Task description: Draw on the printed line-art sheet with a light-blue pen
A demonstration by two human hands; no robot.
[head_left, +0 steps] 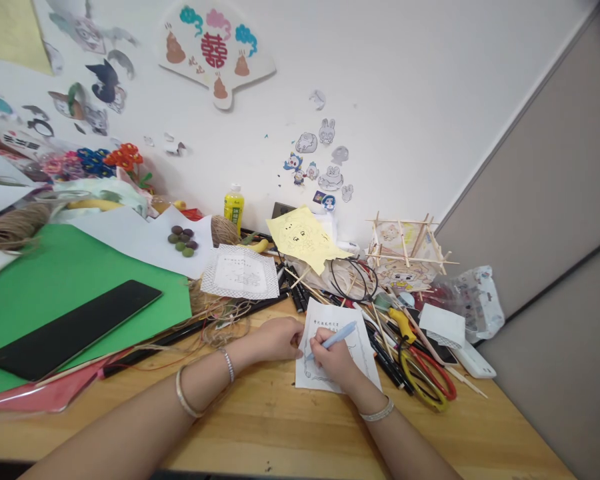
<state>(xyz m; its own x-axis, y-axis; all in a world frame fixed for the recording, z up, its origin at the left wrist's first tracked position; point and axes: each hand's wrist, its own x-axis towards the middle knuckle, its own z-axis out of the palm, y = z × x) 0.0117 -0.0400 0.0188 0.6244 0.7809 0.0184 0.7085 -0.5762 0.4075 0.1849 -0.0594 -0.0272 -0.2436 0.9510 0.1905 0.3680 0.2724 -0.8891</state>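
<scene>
Just left of the scissors (427, 377), the printed sheet (361, 348) is pinned at its edge by the loosely curled left hand (279, 339); a blue pen (339, 335) is clamped by the fingers of the right hand (333, 361) (the drawing seems mostly unfilled yet).

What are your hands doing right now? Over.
Right hand grips blue pen, tip on paper sheet. Left hand rests at sheet's left edge. Scissors and markers crowd the right side.

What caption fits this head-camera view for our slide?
Right hand holds a blue pen to a small printed sheet; left hand rests at its edge.
</scene>
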